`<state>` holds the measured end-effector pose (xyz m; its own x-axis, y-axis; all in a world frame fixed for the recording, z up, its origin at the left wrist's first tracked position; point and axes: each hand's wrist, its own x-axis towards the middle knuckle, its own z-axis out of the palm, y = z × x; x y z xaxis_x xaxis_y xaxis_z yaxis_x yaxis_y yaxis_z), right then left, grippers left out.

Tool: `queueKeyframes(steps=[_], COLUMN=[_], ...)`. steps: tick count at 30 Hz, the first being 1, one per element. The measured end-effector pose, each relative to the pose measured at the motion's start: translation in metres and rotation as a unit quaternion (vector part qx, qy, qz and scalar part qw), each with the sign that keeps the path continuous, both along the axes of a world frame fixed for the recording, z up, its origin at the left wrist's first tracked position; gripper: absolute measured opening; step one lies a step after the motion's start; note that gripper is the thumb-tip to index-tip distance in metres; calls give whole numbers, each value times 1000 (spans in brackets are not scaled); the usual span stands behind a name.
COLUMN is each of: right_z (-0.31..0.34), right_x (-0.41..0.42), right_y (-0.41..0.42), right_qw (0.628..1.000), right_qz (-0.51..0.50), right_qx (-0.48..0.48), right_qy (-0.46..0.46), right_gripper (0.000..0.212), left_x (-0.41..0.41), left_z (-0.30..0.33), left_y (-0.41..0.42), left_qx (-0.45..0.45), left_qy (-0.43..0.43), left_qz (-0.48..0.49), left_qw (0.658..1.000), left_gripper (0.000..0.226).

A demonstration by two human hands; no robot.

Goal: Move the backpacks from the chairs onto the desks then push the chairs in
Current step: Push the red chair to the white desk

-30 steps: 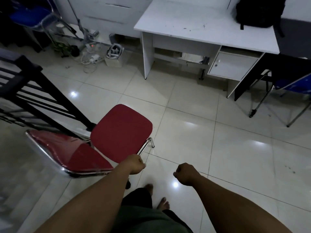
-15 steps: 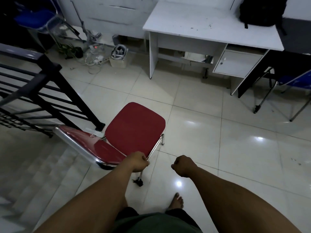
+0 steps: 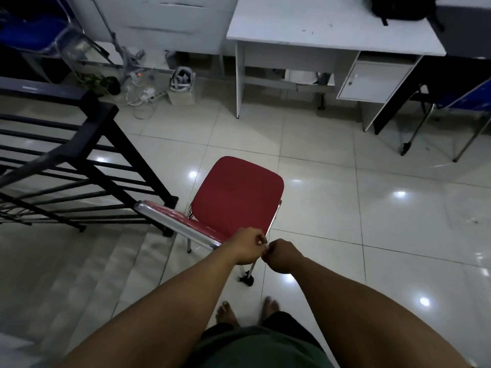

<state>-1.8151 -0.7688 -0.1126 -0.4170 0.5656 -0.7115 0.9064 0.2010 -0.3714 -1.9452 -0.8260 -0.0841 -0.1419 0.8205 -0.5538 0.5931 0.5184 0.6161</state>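
A red chair with a chrome frame stands on the tiled floor in front of me, its seat bare and facing the white desk. A black backpack lies on the desk's far right corner. My left hand is closed on the right end of the chair's backrest. My right hand is a fist right next to it, knuckles touching the left hand, with nothing seen in it.
A black stair railing and descending steps lie close on the left. A blue chair stands by a dark desk at right, another blue chair at far left. Cables and a power strip lie on the floor.
The red chair has swung right and nearer the desk, away from the railing. My right hand has closed in until it touches my left hand.
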Motion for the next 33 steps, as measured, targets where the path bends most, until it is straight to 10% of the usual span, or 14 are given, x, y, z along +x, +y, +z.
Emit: queueKeyframes(steps=[15,26,33], right_z=[25,18,35], right_x=[-75,-121,-145], right_y=[-1,-41,-95], right_qw=[999,981,962], right_qz=[16,-171,-196], right_qx=[5,83,126], right_qy=[44,42,139], right_gripper=[23,20,67], left_x=[-114,-206,-229], left_z=[19,22,15], left_y=[-49,-75,-81], left_qx=[71,85,121], left_qy=[278,242,287], left_qz=[-22,-152,-289], left_qw=[958,955,905], left_gripper=[37,60,56])
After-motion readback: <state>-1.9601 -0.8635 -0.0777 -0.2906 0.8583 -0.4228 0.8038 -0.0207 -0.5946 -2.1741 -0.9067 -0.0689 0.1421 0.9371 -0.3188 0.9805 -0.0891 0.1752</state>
